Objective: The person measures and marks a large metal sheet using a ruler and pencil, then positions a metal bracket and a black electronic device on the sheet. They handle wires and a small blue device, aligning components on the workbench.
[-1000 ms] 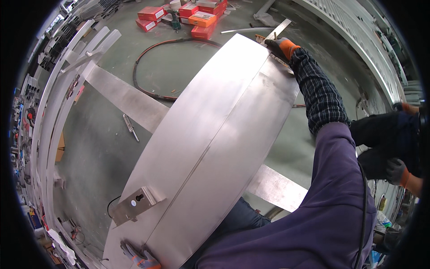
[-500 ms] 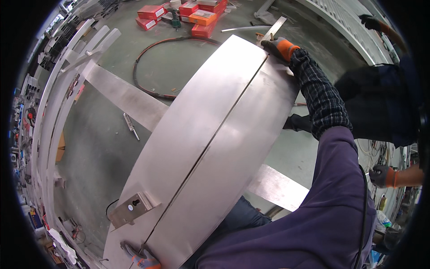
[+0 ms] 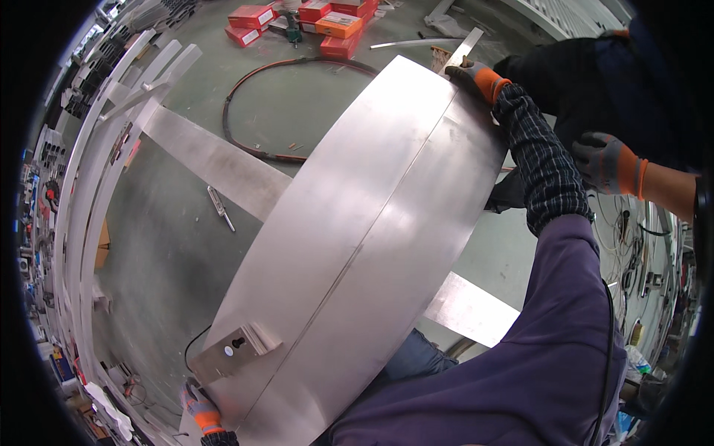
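Two long brushed-metal panels, a left panel (image 3: pixel 335 160) and a right panel (image 3: pixel 416 230), lie side by side with a thin seam between them. My right hand (image 3: pixel 476 79), in a grey glove with an orange cuff, grips their far end near the seam. At the near left, my left hand (image 3: pixel 201 409), gloved alike, closes on the left panel's outer edge; its fingertips are partly hard to make out. Just beyond it, a metal lock plate (image 3: pixel 232 349) with a dark keyhole-shaped opening and a folded bracket stands on the left panel.
Flat metal bars (image 3: pixel 212 160) cross beneath the panels. A co-worker's gloved hand (image 3: pixel 613 163) is close to my right forearm. Beyond lie a looped hose (image 3: pixel 227 104) and red boxes (image 3: pixel 312 11). A white frame (image 3: pixel 74 245) stands left; a slim tool (image 3: pixel 220 208) lies on the floor.
The dark gap between the panels has narrowed to a thin seam. My left hand has moved from the seam to the left panel's outer edge. The co-worker has leaned closer.
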Demonstrator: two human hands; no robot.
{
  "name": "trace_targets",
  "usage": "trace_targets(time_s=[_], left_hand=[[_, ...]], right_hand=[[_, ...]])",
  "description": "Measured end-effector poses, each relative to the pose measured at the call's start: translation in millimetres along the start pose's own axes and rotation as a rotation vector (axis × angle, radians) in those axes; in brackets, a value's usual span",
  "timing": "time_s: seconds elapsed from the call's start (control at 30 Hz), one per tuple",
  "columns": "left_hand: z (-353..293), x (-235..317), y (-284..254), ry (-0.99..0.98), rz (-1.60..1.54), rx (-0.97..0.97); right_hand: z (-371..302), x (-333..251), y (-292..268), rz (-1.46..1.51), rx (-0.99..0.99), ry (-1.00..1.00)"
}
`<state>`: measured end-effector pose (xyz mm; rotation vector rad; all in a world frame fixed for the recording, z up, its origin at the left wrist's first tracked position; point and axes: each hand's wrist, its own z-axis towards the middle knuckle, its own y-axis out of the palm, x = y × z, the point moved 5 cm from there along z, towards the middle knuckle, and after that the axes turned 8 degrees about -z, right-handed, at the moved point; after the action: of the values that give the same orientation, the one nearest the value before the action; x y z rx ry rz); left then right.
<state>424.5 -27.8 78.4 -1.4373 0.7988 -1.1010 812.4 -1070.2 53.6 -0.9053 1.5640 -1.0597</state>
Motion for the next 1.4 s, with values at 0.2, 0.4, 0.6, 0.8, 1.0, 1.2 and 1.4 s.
trace_targets(time_s=[0.2, 0.4, 0.6, 0.8, 1.0, 1.2, 1.4], left_hand=[[-4, 20, -1, -0.043, -0.178, -0.046], [4, 40, -5, -0.022, -0.256, -0.267], [-13, 43, 0, 0.228, -0.041, -0.203], [2, 0, 15, 0.515, 0.448, -0.174], [14, -13, 30, 0.495, 0.393, -0.212], [8, -48, 44, 0.509, 0.448, -0.268], [14, -55, 47, 0.449, 0.413, -0.276]], right_hand=[[18, 25, -2, -0.122, 0.135, -0.044], [-29, -27, -38, -0.083, 0.002, 0.218], [-29, -28, -39, 0.085, 0.045, 0.192], [-14, 22, -24, 0.066, 0.071, 0.211], [-29, -8, -26, 0.161, 0.068, 0.238], [-35, -9, -27, 0.179, 0.035, 0.253], [-9, -1, -16, 0.099, 0.004, 0.258]])
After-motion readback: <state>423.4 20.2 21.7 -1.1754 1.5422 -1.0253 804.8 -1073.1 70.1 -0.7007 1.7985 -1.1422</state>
